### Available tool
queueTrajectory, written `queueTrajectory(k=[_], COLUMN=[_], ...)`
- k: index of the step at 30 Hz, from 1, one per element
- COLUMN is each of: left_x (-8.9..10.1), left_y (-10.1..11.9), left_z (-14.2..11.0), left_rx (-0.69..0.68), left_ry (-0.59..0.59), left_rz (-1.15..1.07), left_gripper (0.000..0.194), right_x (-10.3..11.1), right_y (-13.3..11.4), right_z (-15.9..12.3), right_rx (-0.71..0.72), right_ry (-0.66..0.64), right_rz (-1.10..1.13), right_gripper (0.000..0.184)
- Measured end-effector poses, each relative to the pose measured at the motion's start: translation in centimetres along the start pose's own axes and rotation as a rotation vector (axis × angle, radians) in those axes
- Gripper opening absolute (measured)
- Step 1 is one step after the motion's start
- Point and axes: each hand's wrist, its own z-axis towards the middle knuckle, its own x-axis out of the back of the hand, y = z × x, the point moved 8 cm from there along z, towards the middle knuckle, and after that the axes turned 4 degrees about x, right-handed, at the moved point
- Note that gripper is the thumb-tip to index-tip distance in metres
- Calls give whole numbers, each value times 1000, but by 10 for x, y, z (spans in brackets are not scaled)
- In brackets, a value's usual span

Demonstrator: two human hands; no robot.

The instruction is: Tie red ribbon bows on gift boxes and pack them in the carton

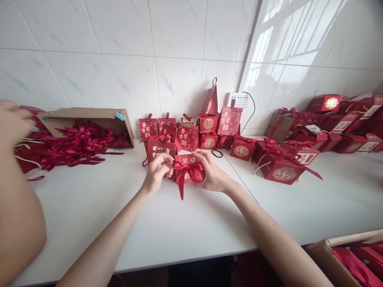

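Observation:
A small red gift box [183, 158] with a dark red ribbon bow [191, 172] across its front rests on the white table. My right hand [213, 174] grips the box's right side, fingers at the top edge and thumb low. Beside the left edge is my left hand [158, 170], its fingers curled and pinched together; what is between them, if anything, is too small to make out. Right behind that hand stands another red box [152, 148] with a patterned front. One ribbon tail hangs down in front of the bow.
Several red boxes [188, 137] stand by the tiled wall, near a power strip [237, 99] and a black ring [217, 153]. More boxes [283, 171] are piled rightward. Ribbons [68, 145] spill from a cardboard box [86, 112] beside another person's arm [18, 191]. A carton [321, 255] is lower right.

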Motion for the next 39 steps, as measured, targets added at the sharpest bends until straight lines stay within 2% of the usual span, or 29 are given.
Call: queueTrajectory(k=[2, 4, 7, 12, 18, 22, 24, 26, 28, 31, 36, 39], left_x=[3, 2, -6, -13, -15, -19, -23, -28, -32, -34, -29, -28], left_y=[-2, -5, -8, -13, -17, -12, -8, -3, 0, 0, -7, -9], left_z=[0, 0, 1, 1, 0, -5, -8, -10, -12, -12, -9, -9], left_rx=[29, 75, 110, 115, 115, 100, 85, 64, 47, 41, 75, 74], left_ry=[54, 74, 21, -65, -76, -72, -97, -130, -151, -160, -138, -136], left_rz=[91, 215, 295, 201, 127, 192, 204, 207, 210, 220, 186, 184], left_gripper=[18, 31, 36, 30, 22, 20, 19, 20, 21, 22, 20, 20], right_x=[0, -1, -2, -2, 0, 4, 6, 5, 2, 1, -4, -1], right_y=[0, 1, 4, 6, 5, 1, 1, 3, 5, 5, 3, 2], right_z=[0, 0, 0, -1, -1, 0, 0, -1, -2, -1, -1, -1], right_rx=[1, -7, -30, -49, -50, -102, -181, -273, -324, -308, -246, -210], right_ry=[3, 1, -12, -23, -23, -17, 30, 81, 120, 153, 40, 31], right_rz=[5, 6, 7, 22, 62, 338, 501, 563, 510, 372, 409, 374], right_gripper=[96, 96, 96, 100, 102, 96, 89, 85, 81, 78, 85, 94])
